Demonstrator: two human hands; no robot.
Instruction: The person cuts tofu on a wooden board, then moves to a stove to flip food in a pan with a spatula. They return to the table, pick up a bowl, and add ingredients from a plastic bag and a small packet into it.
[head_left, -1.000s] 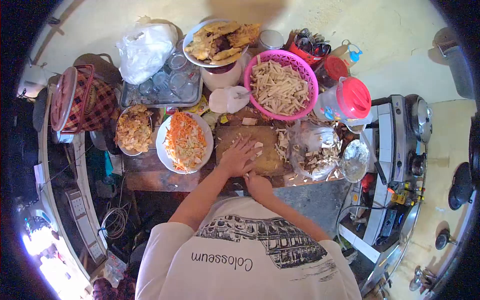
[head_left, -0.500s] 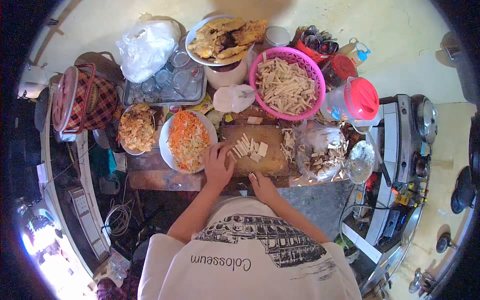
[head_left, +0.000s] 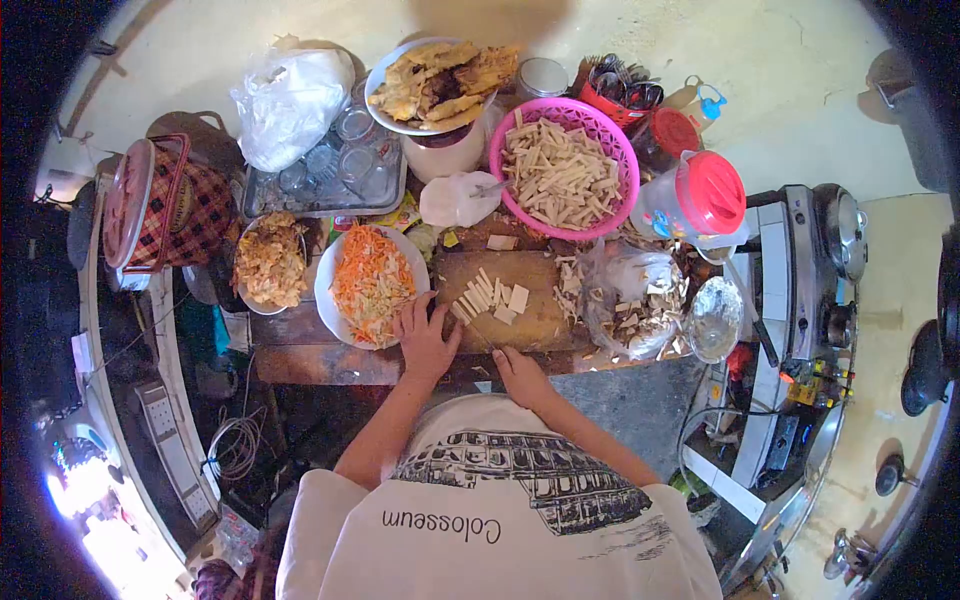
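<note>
My left hand rests at the left edge of the wooden cutting board, fingers apart, beside the white plate of shredded carrot and pale shreds. At the board's near edge, my right hand is closed around the handle of a knife. Its thin blade points up and left, toward the cut pieces; much of it is hard to make out. Pale cut sticks lie fanned on the board, with flat pale slices just right of them.
Behind the board stands a pink basket of pale sticks. A plastic bag with scraps and a clear bowl sit right. Left are a bowl of brown food and a tray of glasses. A red-lidded jug stands back right.
My left hand has drawn back slightly from the sticks, its fingers spreading. My right hand has shifted a little left, and the knife blade shows more. The whole view has shifted slightly.
</note>
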